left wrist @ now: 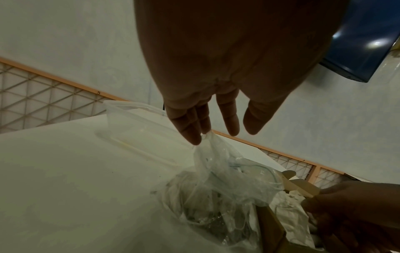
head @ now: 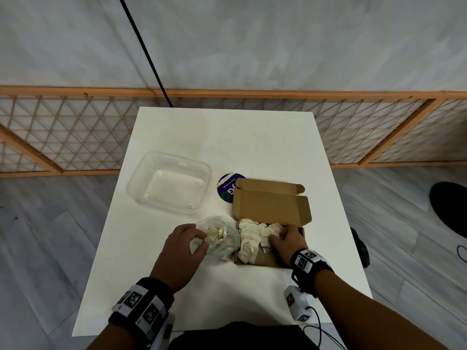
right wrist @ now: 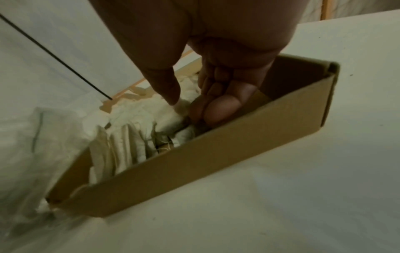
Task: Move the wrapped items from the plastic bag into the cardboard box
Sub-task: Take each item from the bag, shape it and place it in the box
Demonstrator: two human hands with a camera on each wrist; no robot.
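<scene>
I see a white desk (head: 177, 137), brown cardboard box (head: 271, 202), cream-white wrapped items (head: 249, 238), clear plastic bag (head: 222, 238), and orange lattice fence (head: 75, 132).

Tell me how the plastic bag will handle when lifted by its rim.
The plastic bag is thin and crumpled, so probably floppy. The left hand pinches one edge, so it may sag and spill wrapped items. Likely light.

The box (head: 271, 205) at centre right is matt brown cardboard. The bag (head: 222, 238) beside it is thin, crinkled clear plastic. The wraps (head: 249, 238) look like creased off-white paper. At centre left the tub (head: 169, 181) is glossy clear plastic; the table (head: 227, 137) is smooth matt white.
</scene>
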